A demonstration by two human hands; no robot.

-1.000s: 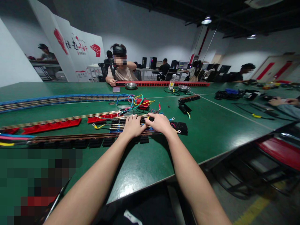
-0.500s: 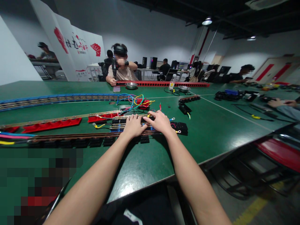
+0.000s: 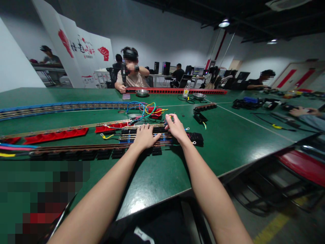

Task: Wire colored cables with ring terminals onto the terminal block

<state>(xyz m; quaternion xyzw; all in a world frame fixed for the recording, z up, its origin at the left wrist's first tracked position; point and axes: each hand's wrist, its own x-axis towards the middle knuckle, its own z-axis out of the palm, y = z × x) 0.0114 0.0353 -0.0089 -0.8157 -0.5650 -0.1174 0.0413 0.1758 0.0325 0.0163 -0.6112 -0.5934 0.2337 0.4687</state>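
Note:
My left hand [image 3: 145,136] lies flat, fingers spread, over a black and blue holder with brass rods [image 3: 124,137] running lengthwise. My right hand [image 3: 175,128] is raised just above the right end of the same holder. Its thumb and fingers are pinched round a thin wire [image 3: 170,117] with a small yellow and red end, mostly hidden by the fingers. Wires with ring terminals [image 3: 193,142] stick out at the right end, beside a black end block [image 3: 196,138]. A yellow wire with a ring terminal [image 3: 108,137] lies to the left of my left hand.
A long rail with brown strips [image 3: 76,148] runs along the near side. Red trays [image 3: 57,135] and a blue rail [image 3: 63,105] lie to the left. Loose coloured wires [image 3: 146,110] curl behind my hands. Across the table sits a person [image 3: 132,78] near a long red rail [image 3: 165,90].
My right hand has lifted slightly and shifted right, away from my left hand, and its fingers have closed in a pinch. My left hand has stayed in place.

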